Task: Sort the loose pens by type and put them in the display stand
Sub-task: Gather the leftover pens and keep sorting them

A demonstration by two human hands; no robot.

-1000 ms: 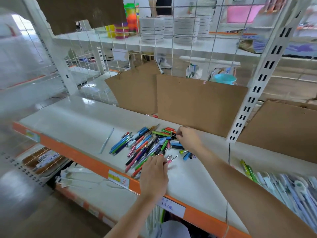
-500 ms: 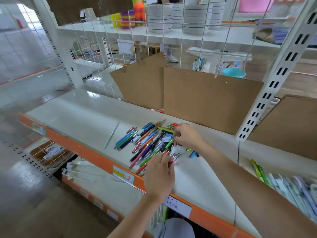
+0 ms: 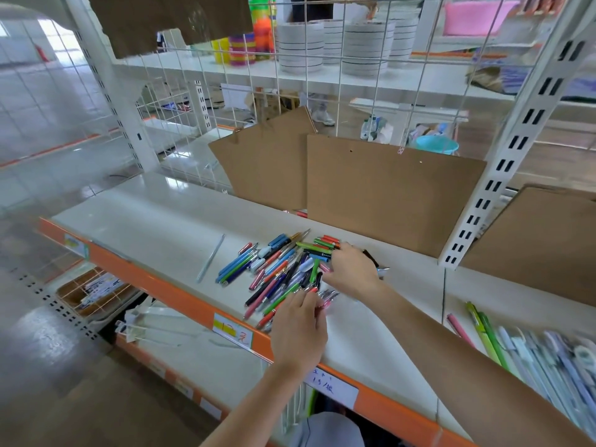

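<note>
Sorting is under way in the head view: the loose pens lie in a mixed heap on the white shelf, near its orange front edge. The left hand rests at the near side of the heap, its fingers curled and pinching a small bunch of pens. The right hand has moved from the heap's far edge toward its middle since a second ago; its fingers lie bent over the pens, with a dark pen showing behind them, though whether they grip it cannot be told. No display stand is identifiable. Judgement: grouping has begun, placement not yet.
</note>
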